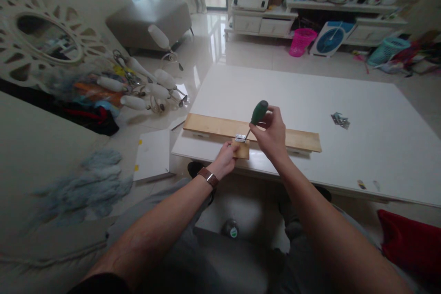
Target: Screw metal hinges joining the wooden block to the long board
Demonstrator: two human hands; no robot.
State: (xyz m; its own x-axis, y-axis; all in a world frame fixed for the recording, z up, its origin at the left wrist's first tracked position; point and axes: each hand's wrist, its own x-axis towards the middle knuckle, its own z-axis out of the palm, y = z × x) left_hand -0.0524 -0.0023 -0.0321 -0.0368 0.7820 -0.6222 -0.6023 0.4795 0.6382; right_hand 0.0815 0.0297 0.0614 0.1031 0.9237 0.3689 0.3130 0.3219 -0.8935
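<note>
My right hand is closed around a green-handled screwdriver, tilted with its tip down at a small metal hinge. The hinge lies where a long wooden board meets a small wooden block. My left hand grips that block at its left side, thumb on top. The long board rests raised on white supports above a large white panel. Any screw under the tip is too small to make out.
A pile of metal hinges lies on the panel at the right. Two small items, one a dark-and-yellow piece, sit near its front edge. A white board is on the floor at left. A red cloth item is at lower right.
</note>
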